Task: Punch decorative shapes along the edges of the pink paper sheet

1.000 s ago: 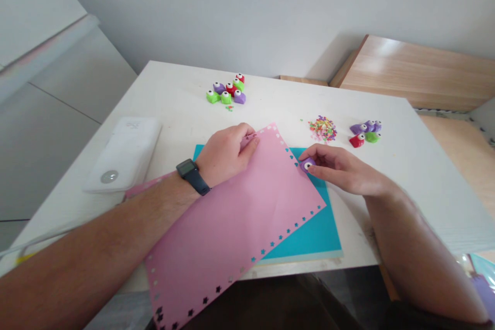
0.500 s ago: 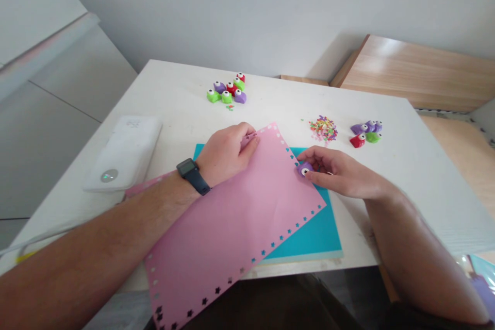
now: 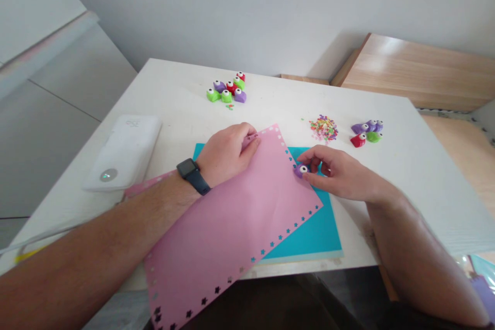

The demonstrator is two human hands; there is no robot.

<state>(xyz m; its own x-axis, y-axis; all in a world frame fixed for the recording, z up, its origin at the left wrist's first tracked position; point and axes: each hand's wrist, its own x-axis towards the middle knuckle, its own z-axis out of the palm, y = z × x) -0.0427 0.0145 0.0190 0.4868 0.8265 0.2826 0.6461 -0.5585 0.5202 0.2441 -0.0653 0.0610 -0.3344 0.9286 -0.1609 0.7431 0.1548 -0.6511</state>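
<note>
My left hand (image 3: 226, 154), with a black wristwatch (image 3: 192, 176) on the wrist, grips the top corner edge of a pink paper sheet (image 3: 228, 227). My right hand (image 3: 340, 175) holds a purple craft punch (image 3: 300, 169) on that sheet's right edge. A row of small star-shaped holes runs along the sheet's edges. Beneath it lies a teal paper sheet (image 3: 317, 227), partly hidden by the pink one.
Several coloured craft punches (image 3: 226, 87) stand at the table's far side, and more (image 3: 365, 133) sit at the right, beside a pile of paper confetti (image 3: 323, 128). A white flat case (image 3: 124, 152) lies on the white table (image 3: 270, 108) at the left.
The purple punch has moved slightly left, and the pink sheet's right corner has shifted left with it. My right hand's fingers have closed further around the punch.
</note>
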